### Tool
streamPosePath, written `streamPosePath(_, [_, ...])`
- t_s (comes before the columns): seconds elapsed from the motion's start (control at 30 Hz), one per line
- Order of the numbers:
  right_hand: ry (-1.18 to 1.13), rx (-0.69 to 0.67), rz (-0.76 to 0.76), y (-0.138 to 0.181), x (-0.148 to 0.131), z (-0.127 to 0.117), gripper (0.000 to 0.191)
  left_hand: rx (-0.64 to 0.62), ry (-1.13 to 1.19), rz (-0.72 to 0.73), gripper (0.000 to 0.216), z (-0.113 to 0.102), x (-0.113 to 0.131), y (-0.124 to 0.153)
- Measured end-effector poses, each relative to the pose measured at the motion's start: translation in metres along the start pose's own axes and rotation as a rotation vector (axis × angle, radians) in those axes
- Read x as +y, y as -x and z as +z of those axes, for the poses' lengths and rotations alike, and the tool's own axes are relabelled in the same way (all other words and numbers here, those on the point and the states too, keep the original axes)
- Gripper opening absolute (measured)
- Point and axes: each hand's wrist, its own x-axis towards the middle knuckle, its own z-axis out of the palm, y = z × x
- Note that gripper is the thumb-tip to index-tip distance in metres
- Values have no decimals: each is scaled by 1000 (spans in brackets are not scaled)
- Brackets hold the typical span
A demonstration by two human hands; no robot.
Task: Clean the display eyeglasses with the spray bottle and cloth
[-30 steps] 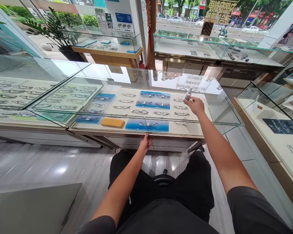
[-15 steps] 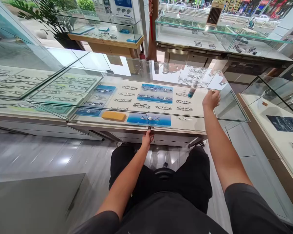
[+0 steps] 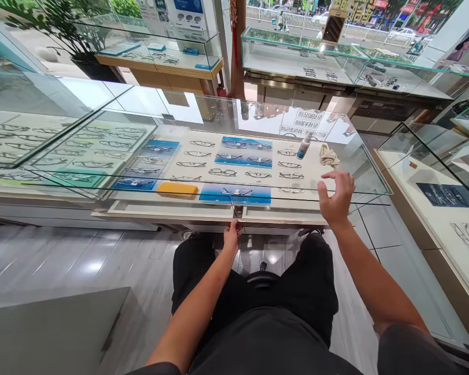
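At the middle of the showcase's front, my left hand (image 3: 230, 238) has its fingers closed at the front edge of a pulled-out drawer (image 3: 195, 216), just below a small metal lock (image 3: 238, 211). What sits between its fingertips is partly hidden. Over the right front part of the glass top, my right hand (image 3: 338, 198) is raised with thumb and fingers apart, holding nothing. Just beyond it a crumpled beige cloth (image 3: 328, 155) lies on the glass. Left of the cloth stands a small spray bottle (image 3: 303, 146). Under the glass, several eyeglasses (image 3: 222, 172) lie in rows.
A yellow-orange case (image 3: 177, 190) and blue display cards (image 3: 234, 193) are near the showcase front. Another glass case (image 3: 422, 172) borders the right side. A stool (image 3: 262, 278) is between my legs. A grey panel (image 3: 54, 333) stands at lower left.
The drawer has slid out toward me along with my left hand. My right hand has let go of the cloth, opened, and drawn back toward me.
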Motion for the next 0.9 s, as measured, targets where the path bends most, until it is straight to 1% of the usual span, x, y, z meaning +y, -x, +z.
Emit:
streamPosePath(0.07, [41,-117,20,24,4,-17,31,-6,-1,0,48,-7,-3,5])
streamPosePath(0.13, [40,-209,47,42,10,-30,34,-8,-4,-2,47,-14,-7,10])
streamPosePath(0.27, [-36,-336,79,67,18,-47,35,-8,-8,2,44,-29,-15,23])
streamPosePath(0.33, [-40,-357,83,79,18,-53,34,-7,-5,1,44,-36,-19,30])
streamPosePath(0.47, [-43,-342,82,100,13,-65,30,2,0,-13,45,-52,-26,44])
streamPosePath(0.63, [-62,-346,96,114,5,-82,27,-9,-1,-29,45,-74,-33,61])
streamPosePath(0.77, [-52,-434,124,118,0,-95,29,-18,-9,-39,39,-92,-39,78])
streamPosePath(0.9, [-47,-568,165,118,0,-110,31,-36,-22,-60,35,-108,-42,96])
